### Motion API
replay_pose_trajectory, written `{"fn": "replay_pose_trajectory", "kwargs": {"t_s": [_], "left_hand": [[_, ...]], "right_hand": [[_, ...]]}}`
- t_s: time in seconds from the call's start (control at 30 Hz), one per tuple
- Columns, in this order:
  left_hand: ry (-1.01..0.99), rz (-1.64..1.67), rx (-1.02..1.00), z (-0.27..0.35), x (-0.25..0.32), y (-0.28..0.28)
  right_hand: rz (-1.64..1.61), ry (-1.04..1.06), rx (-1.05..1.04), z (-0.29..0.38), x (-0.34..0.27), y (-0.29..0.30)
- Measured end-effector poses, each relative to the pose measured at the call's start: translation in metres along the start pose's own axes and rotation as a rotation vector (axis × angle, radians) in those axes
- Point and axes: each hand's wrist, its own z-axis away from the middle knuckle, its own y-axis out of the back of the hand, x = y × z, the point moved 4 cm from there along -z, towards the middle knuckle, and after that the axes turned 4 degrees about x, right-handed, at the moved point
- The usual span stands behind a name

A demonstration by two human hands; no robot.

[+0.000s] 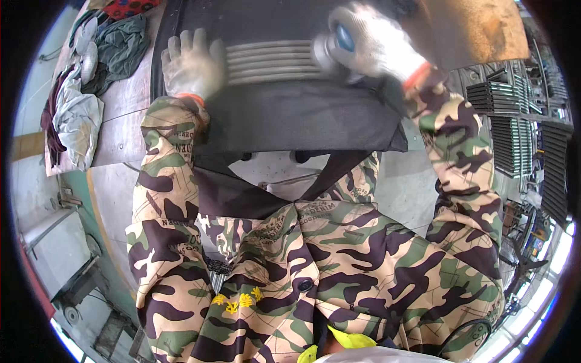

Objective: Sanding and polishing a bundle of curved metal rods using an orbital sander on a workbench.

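Note:
Several slim grey metal bars (272,62) lie side by side on a black cloth (295,118) in front of me. My left hand (193,63), in a white knit glove, rests at their left end with its fingers apart. Over the right end, my gloved right hand (374,43) is closed around a rounded hand-held tool (323,53) with a blue part on top. Motion blur hides the tool's exact kind, and I cannot tell whether it touches the bars.
Crumpled dark green cloth (122,45) and a whitish cloth (77,122) lie on the worktable (125,100) at left. A brown board (490,29) stands at upper right. Stacks of metal frames (504,97) are beyond my right arm.

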Motion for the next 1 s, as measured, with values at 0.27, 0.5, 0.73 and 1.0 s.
{"fn": "replay_pose_trajectory", "kwargs": {"t_s": [0.27,0.5,0.73,1.0], "left_hand": [[-0.373,0.212,-0.086,0.022,-0.028,0.014],[-0.192,0.18,-0.121,0.018,-0.023,0.011],[-0.189,0.1,0.086,0.003,-0.015,0.003],[-0.276,0.125,0.147,0.007,-0.014,0.006]], "right_hand": [[-0.051,0.027,-0.056,-0.001,-0.01,-0.002],[-0.061,0.074,-0.076,-0.01,-0.031,-0.002],[-0.049,0.05,-0.062,-0.023,-0.039,-0.009],[-0.092,0.108,-0.136,-0.041,-0.077,-0.018]]}}
